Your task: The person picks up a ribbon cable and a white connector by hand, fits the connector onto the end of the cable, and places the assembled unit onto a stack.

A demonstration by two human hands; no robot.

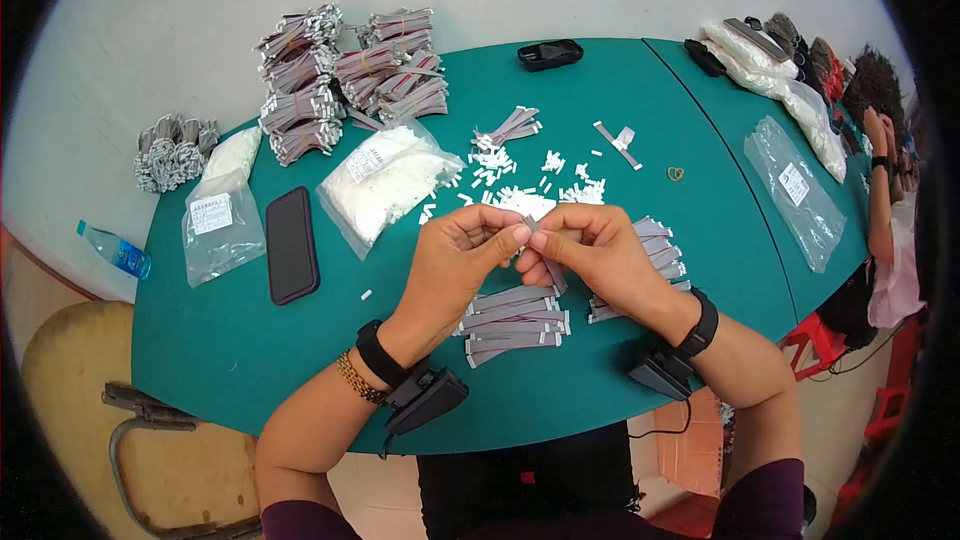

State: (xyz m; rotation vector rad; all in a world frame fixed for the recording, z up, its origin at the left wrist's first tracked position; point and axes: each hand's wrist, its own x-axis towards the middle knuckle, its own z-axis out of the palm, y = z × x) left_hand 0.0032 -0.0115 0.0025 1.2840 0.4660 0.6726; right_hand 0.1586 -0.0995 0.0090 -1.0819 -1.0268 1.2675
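Observation:
Over the middle of the green table, my left hand (450, 258) and my right hand (605, 252) meet with thumbs and forefingers pinched. Between them is the end of a grey ribbon cable (557, 278), whose other part hangs below my right fingers. Any connector at the pinched end is hidden by my fingertips. Just beyond my hands lies a heap of small white connectors (528, 202). Nearer to me is a stack of grey ribbon cables (515, 323) with white ends. A second cable stack (655, 252) sits partly behind my right hand.
Bundled cables (300, 85) are piled at the back left. A bag of white connectors (385, 175), a black phone (292, 245) and a plastic bag (222, 230) lie left. A black pouch (550, 54) rests at the back. Another person's arm (880, 200) shows far right.

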